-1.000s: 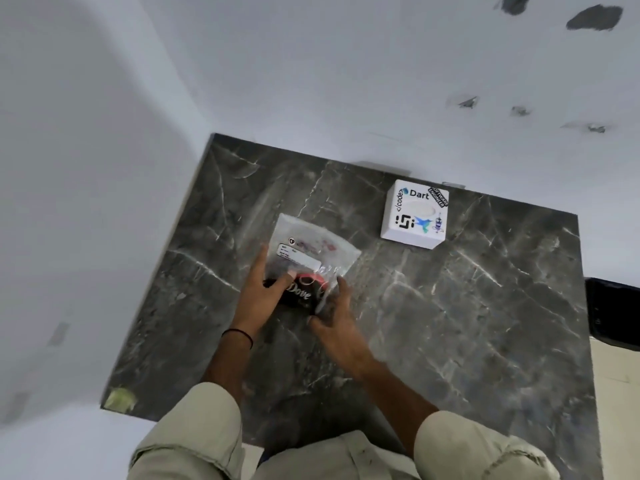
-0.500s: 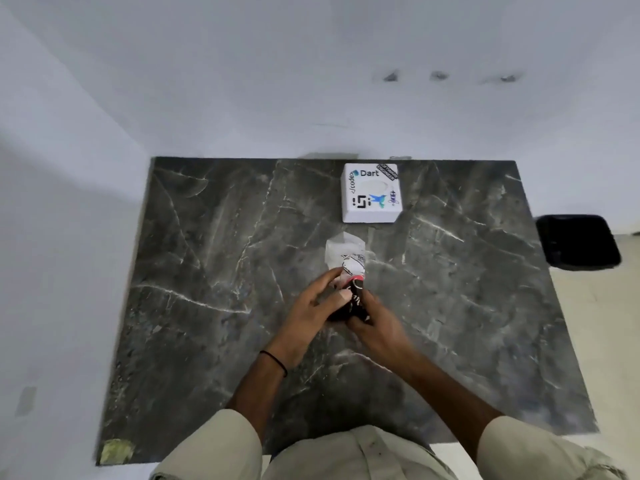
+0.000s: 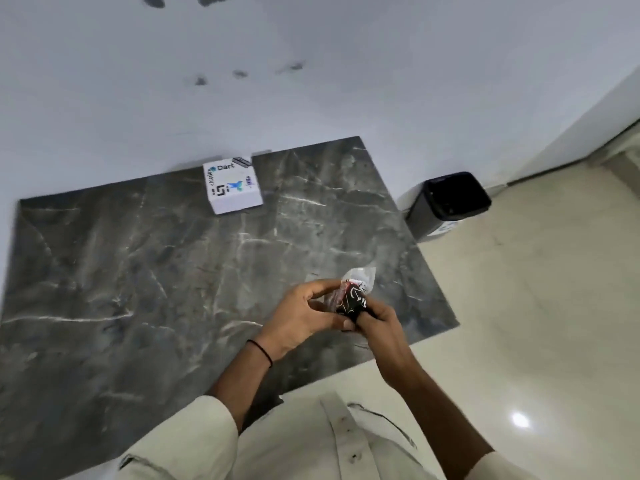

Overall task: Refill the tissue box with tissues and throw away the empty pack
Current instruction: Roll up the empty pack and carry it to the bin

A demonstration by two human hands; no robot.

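A crumpled empty plastic pack [image 3: 354, 292], clear with black and red print, is squeezed between both hands above the right part of the dark marble table [image 3: 145, 271]. My left hand [image 3: 301, 315] grips it from the left, my right hand [image 3: 379, 322] from the lower right. The white tissue box [image 3: 232, 184] with stickers stands at the table's back edge by the wall, well away from my hands. A black bin [image 3: 450, 200] stands on the floor to the right of the table.
A white wall runs behind the table and turns a corner on the far right. Glossy cream floor tiles [image 3: 519, 306] lie to the right of the table and around the bin.
The pack went from lying flat on the table to being crumpled into a small wad between both hands. The view has swung right, bringing the bin into sight.
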